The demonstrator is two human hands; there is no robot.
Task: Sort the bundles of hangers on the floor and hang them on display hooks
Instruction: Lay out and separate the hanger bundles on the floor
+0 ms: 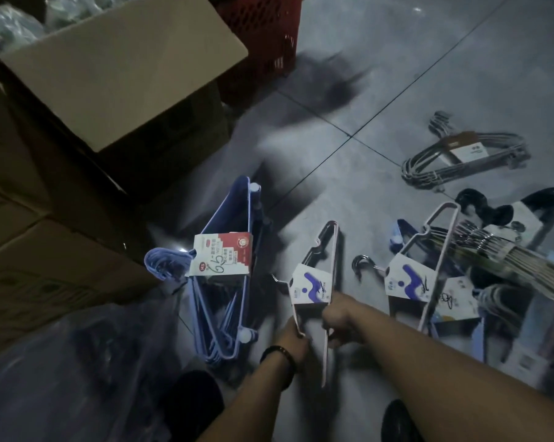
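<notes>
The pink hanger bundle (310,285) is down at the floor (349,173) right in front of us, its long axis running away from us and its wire hook pointing left toward the blue bundle (221,256). Our left hand (291,338) curls round its near left edge and our right hand (339,317) grips the right-hand bar just below the card — both equally near — so we judge a two-handed lift fits

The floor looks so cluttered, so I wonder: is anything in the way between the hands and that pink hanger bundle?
Nothing visible. The left hand and right hand both grip the pink hanger bundle by its frame. The blue bundle lies apart on its left. The display hooks are out of view.
</notes>
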